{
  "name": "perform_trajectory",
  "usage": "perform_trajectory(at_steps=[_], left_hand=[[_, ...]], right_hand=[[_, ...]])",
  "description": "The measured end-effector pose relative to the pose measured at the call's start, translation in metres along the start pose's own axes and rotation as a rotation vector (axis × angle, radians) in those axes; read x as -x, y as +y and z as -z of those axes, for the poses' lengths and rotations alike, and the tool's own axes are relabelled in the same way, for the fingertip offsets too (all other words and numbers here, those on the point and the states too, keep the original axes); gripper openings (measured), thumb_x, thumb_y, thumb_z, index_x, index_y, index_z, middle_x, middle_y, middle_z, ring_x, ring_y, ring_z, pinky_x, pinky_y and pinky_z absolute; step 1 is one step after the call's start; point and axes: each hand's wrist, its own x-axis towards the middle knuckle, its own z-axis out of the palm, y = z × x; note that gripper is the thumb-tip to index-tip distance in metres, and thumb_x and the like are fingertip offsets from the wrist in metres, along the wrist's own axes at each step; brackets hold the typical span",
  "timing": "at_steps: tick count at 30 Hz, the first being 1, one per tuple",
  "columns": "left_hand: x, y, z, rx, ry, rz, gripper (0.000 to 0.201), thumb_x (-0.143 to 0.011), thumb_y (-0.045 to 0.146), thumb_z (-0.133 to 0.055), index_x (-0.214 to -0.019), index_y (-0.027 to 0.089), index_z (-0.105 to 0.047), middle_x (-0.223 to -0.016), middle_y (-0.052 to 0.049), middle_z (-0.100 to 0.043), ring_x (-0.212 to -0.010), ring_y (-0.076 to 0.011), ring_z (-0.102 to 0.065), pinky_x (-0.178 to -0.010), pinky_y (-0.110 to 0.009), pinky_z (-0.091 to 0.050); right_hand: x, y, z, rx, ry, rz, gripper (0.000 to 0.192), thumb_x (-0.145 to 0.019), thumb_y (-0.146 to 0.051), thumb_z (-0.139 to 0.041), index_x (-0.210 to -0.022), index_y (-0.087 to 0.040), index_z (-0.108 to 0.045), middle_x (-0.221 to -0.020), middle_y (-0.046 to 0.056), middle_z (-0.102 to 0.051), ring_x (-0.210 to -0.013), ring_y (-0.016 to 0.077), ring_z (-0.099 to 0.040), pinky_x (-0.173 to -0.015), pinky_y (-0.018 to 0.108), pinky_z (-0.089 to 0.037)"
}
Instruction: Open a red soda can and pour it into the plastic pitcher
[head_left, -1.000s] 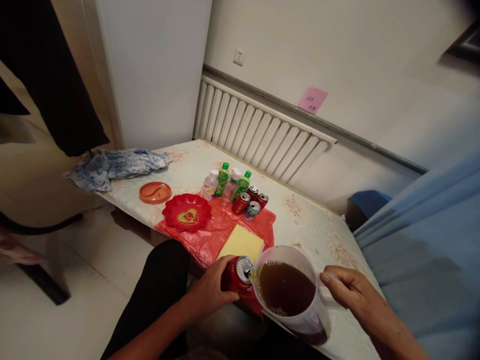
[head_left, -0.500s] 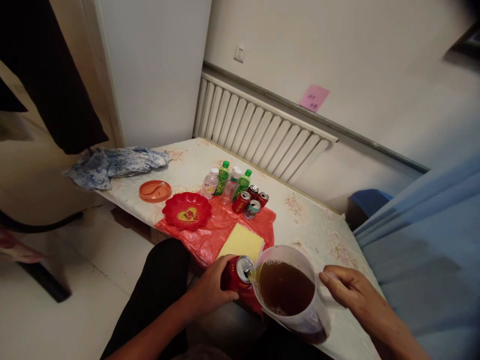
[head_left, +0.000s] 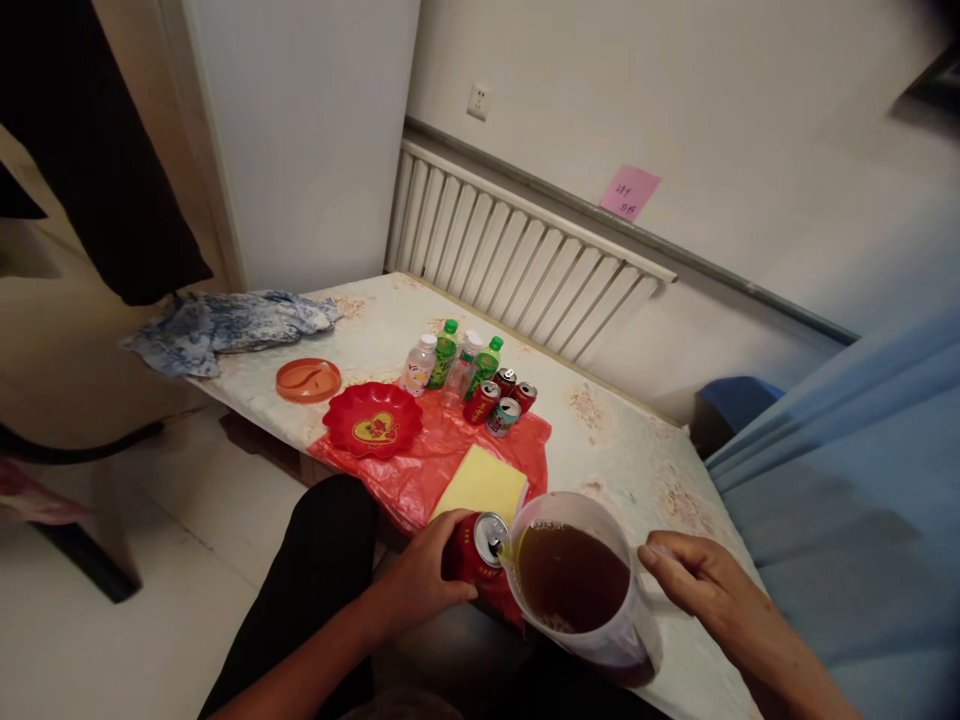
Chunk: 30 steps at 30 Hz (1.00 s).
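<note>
My left hand (head_left: 426,570) is wrapped round a red drink can (head_left: 471,550) whose tab is open. Against the can's top rests the spout of a clear plastic jug (head_left: 637,625), tilted toward the can and holding brown liquid (head_left: 574,575). A thin yellowish stream shows at the spout, over the can's opening. My right hand (head_left: 694,580) is closed on the jug's handle at the right; the handle is mostly hidden by the fingers. Just behind the can lies a yellow pad (head_left: 480,485) on a red plastic sheet (head_left: 382,482).
Several drink cans (head_left: 482,402) and bottles (head_left: 442,358) stand grouped mid-table. A red scalloped plate (head_left: 409,425), an orange dish (head_left: 309,380) and a blue patterned cloth (head_left: 247,325) lie to the left. Behind the table (head_left: 622,450) are a radiator (head_left: 517,250) and, right, a blue curtain (head_left: 862,450).
Almost nothing differs. Both hands, the can and the jug keep their places; the view has shifted very slightly.
</note>
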Motion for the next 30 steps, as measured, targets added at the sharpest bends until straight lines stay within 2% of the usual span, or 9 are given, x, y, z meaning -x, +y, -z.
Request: perform_trajectory(at_steps=[7,20,30], left_hand=[[0.0006,-0.0048,-0.0004,-0.010,-0.001,-0.021,0.075,-0.059,0.010,-0.070,-0.129,0.022,-0.044,-0.132,-0.007,-0.055,-0.123,-0.0267,-0.049,-0.107,-0.040,-0.036],[-0.0010,-0.0012,-0.0002,-0.016,-0.012,-0.006,0.076,-0.059,0.009,-0.070,-0.130,0.019,-0.044,-0.133,-0.007,-0.054,-0.124,-0.0254,-0.048,-0.107,-0.037,-0.036],[-0.0002,-0.0033,0.0005,-0.024,-0.020,-0.010,0.076,-0.059,0.011,-0.071,-0.129,0.022,-0.044,-0.132,-0.006,-0.055,-0.122,-0.0262,-0.049,-0.106,-0.039,-0.037]], right_hand=[[0.0009,-0.0036,0.0006,-0.005,-0.013,-0.007,0.048,-0.081,-0.059,-0.045,-0.055,-0.022,-0.027,-0.057,-0.005,-0.024,-0.054,0.0113,-0.025,-0.050,0.025,-0.024],[-0.0003,0.0011,0.0006,0.012,-0.020,-0.010,0.048,-0.082,-0.059,-0.043,-0.056,-0.022,-0.027,-0.058,-0.005,-0.024,-0.055,0.0115,-0.025,-0.051,0.026,-0.023],[-0.0006,-0.0017,0.0013,0.014,-0.033,-0.014,0.048,-0.081,-0.061,-0.042,-0.055,-0.023,-0.028,-0.058,-0.005,-0.024,-0.055,0.0116,-0.025,-0.051,0.026,-0.024]])
